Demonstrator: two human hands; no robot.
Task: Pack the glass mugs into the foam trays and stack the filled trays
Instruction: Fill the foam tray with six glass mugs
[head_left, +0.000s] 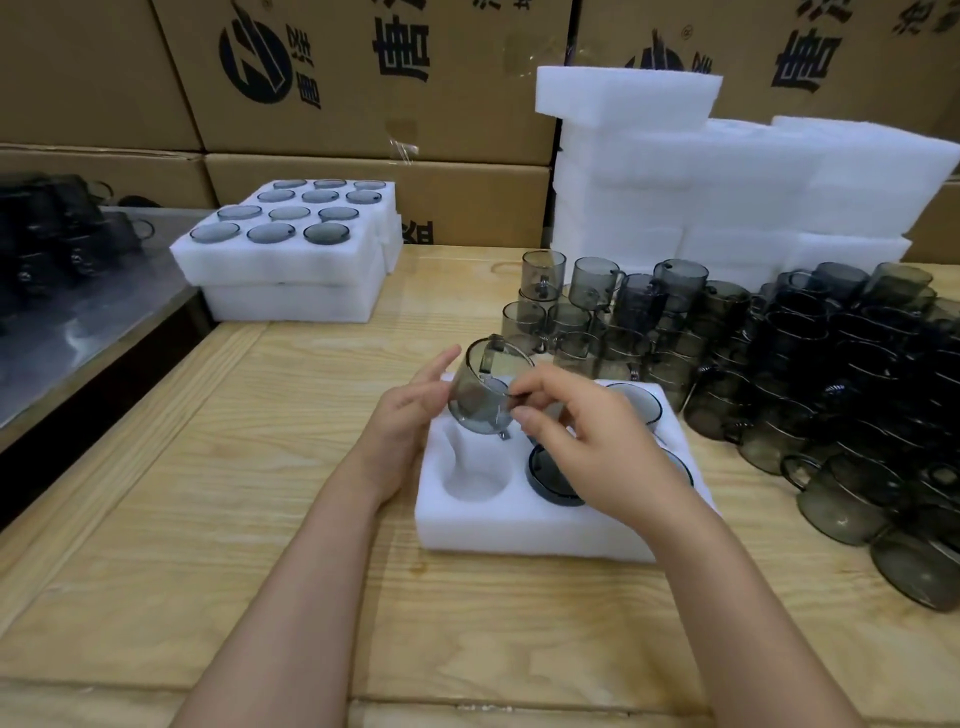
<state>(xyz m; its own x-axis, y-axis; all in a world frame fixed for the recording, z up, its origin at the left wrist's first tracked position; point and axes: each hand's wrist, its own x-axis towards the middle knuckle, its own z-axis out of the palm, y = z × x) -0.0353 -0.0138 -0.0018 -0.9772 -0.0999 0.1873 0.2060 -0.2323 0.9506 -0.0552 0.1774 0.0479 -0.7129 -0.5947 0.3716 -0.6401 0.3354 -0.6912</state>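
**One mug in hand, three in the tray**

My right hand (597, 447) pinches one smoky glass mug (478, 395) between thumb and forefinger, with the other fingers loosely curled. My left hand (402, 421) lies nearly flat against the mug's far side, fingers straight. The mug is tilted, handle uppermost, above the far left part of the foam tray (519, 535) in front of me.

In that tray I count three seated mugs (550, 480) and one empty pocket (474, 482) at the near left corner. My hands hide the rest.

The tray sits on a wooden table (234, 467). To the right is a heap of loose mugs (810, 384), too many and too overlapped to count. Behind it are piled blank foam trays (753, 187). At the far left stand the filled trays (291, 291), two layers high, with twelve rims showing on top. Cardboard boxes (363, 78) line the back.
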